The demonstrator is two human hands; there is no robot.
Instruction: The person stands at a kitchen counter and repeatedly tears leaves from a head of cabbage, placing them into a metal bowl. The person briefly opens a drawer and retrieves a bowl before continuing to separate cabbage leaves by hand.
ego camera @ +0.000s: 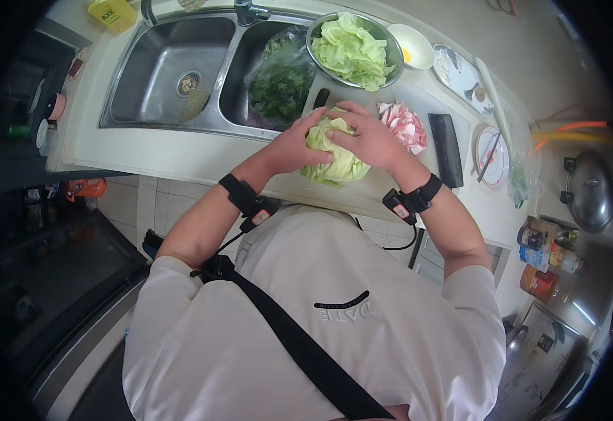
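Observation:
A pale green cabbage [340, 160] lies on a whitish cutting board [390, 192] at the counter's front edge. My left hand [298, 144] grips its left side, the thumb near its front. Over its top and right side my right hand [361, 131] is spread, also gripping it. Just behind the hands a black knife handle [322, 97] shows; I cannot see its blade. Sliced raw meat [403, 126] lies on the board to the right, with a dark cleaver blade [446, 150] beyond it. Behind the board, a steel bowl [398, 60] holds torn cabbage leaves [352, 50].
Left is a double steel sink [143, 79], with bagged leafy greens [280, 89] in its right basin. A white bowl with egg yolk [417, 44], an oblong plate [459, 73] and a round plate with chopsticks [490, 166] stand right. A lidded pan [591, 192] is farther right.

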